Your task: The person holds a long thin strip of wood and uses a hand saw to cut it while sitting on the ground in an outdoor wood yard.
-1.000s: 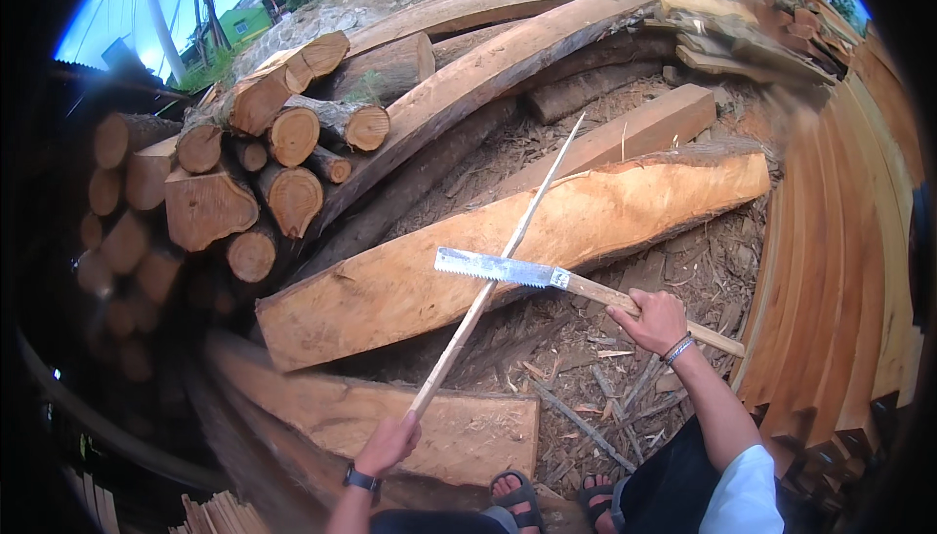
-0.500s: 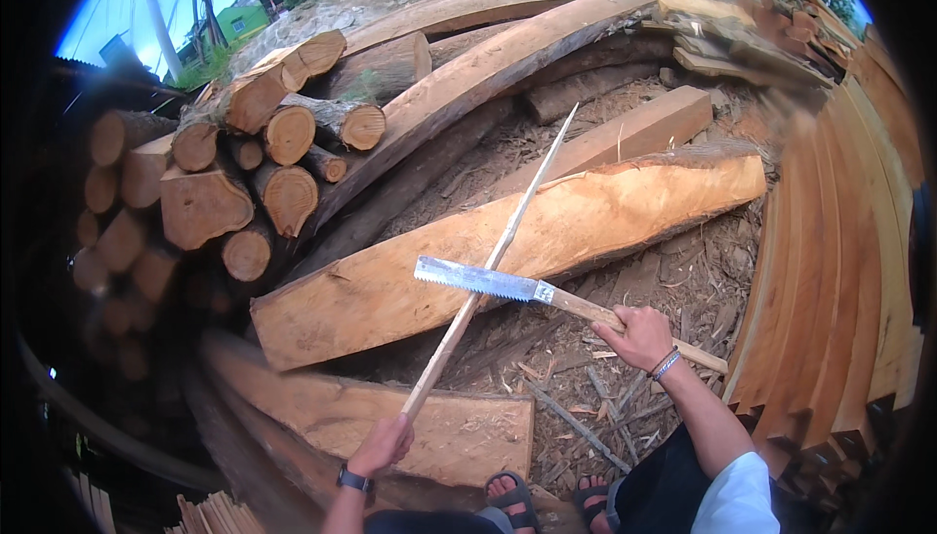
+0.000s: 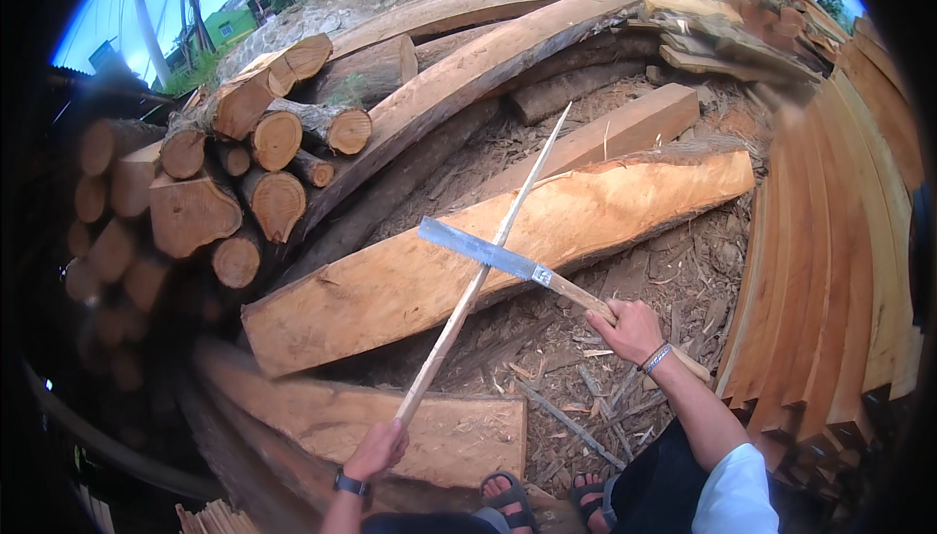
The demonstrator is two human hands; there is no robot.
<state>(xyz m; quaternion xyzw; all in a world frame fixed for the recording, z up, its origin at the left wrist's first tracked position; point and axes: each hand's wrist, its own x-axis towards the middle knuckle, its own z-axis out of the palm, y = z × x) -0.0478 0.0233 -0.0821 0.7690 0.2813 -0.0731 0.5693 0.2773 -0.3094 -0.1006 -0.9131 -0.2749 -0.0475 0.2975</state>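
Note:
My left hand (image 3: pixel 376 451) is closed round the near end of a long, thin wooden stick (image 3: pixel 444 349), which slants up and away to a pointed far tip. In my right hand (image 3: pixel 630 331) is the wooden handle of a handsaw (image 3: pixel 478 249). Its toothed metal blade lies across the stick around its middle, with the blade's end reaching past it on the left. Behind the crossing, a thick pale-orange slab of timber (image 3: pixel 625 204) lies slantwise on the ground.
Cut logs (image 3: pixel 277 139) are stacked at the left. Long sawn planks (image 3: pixel 815 241) stand in a row on the right. A flat timber block (image 3: pixel 459 436) lies near my sandalled feet (image 3: pixel 506 500). Wood chips and thin sticks (image 3: pixel 571 420) litter the ground. A long beam (image 3: pixel 468 70) rests farther back.
My right hand and the saw have shifted slightly; the blade now slopes more steeply, its far end raised. The stick stays in my left hand. The whole view has shifted a little.

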